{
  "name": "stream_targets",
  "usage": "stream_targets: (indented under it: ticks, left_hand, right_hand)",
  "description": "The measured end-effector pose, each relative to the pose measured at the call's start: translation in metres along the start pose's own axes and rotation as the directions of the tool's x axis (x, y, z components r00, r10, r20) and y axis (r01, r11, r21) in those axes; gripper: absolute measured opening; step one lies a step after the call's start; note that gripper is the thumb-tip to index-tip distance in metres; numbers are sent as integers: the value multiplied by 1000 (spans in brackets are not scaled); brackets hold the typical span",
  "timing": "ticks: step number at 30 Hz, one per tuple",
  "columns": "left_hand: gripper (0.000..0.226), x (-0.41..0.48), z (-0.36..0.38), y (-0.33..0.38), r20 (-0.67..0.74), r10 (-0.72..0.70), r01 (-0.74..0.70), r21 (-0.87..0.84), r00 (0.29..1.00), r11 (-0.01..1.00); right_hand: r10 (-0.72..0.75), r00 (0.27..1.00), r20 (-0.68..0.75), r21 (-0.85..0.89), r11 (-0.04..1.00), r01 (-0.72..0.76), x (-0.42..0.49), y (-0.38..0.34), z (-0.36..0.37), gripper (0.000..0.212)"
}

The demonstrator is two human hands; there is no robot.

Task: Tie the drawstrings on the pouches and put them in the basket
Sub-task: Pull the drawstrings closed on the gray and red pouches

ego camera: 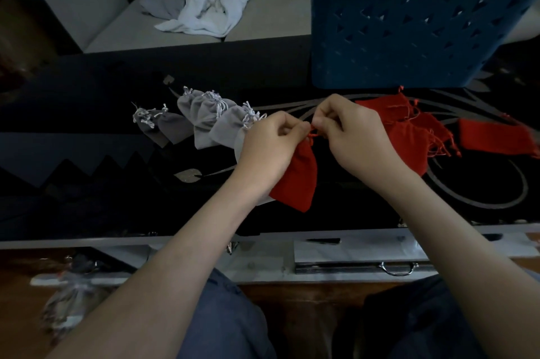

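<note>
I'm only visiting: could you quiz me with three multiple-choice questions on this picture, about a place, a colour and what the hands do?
1. Where is the blue basket? A) on the sofa B) on the table, behind the loose red pouches C) on a lap
2. What colour is the held pouch? A) grey B) white C) red
3. What do the left hand and right hand do? A) lie flat B) pinch the drawstring C) reach into the basket
Answers: 1B, it stands on the tabletop; 2C, red cloth hangs below the hands; 3B, each grip closes on the red cord.
</note>
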State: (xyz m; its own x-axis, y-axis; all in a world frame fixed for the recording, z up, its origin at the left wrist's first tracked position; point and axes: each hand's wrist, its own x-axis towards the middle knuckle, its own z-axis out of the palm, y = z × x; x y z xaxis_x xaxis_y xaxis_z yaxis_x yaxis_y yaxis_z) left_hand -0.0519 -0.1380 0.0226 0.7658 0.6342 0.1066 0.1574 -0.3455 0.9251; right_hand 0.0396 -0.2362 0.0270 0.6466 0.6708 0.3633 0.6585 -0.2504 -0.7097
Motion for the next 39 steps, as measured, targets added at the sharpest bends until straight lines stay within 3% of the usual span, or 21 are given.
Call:
stream_targets:
  ticks: [3, 7, 12, 16, 20, 23, 26, 29, 32, 36, 39]
  left_hand:
    - [12, 2, 4, 3, 30, 18, -19, 44, 999, 999]
    - [14, 3, 3, 7, -11, 73, -72, 47, 997, 996]
    - [11, 3, 0, 4, -59, 96, -95, 18, 994, 995]
    - [9, 3, -1, 1, -76, 103, -105, -18, 992, 994]
    - [10, 4, 0, 1, -93, 95, -98, -30, 991, 995]
    - [15, 3, -1, 1, -118, 90, -91, -7, 989, 996]
    - [18, 4, -2, 1, -109, 79, -83, -32, 991, 996]
    - [17, 8, -5, 1, -31, 6, -15, -311, 1000, 950]
    - [14, 10, -7, 2, 98, -28, 81, -594, 995, 800]
    - [11, 12, -12, 3, 173, -15, 136, -713, 985, 688]
    - [10, 11, -20, 0, 239, 57, 131, -701, 969, 701]
  right_hand:
    - [-29, 999, -38, -3, 1000, 29, -1, -1, 1, 11]
    - [60, 994, -92, 185, 982, -42, -2, -8, -1, 6]
    - [211, 969, 127, 267, 934, -238, -2, -7, 1, 23]
    - [238, 958, 159, 325, 904, -279, -2, -6, 3, 18]
    - [198, 974, 107, 192, 958, -215, -2, -7, 2, 16]
    - [39, 999, 23, -82, 996, -37, -6, -10, 6, 14]
    - [-94, 996, -11, -133, 987, 91, -8, -9, 8, 14]
    - [-104, 995, -6, -56, 993, 103, -5, -13, 1, 12]
    - [-27, 998, 53, 30, 999, 26, -2, -16, -5, 11]
    - [121, 971, 207, 350, 917, -189, 2, -19, -6, 15]
    - [116, 939, 325, 492, 827, -272, 2, -23, -9, 20]
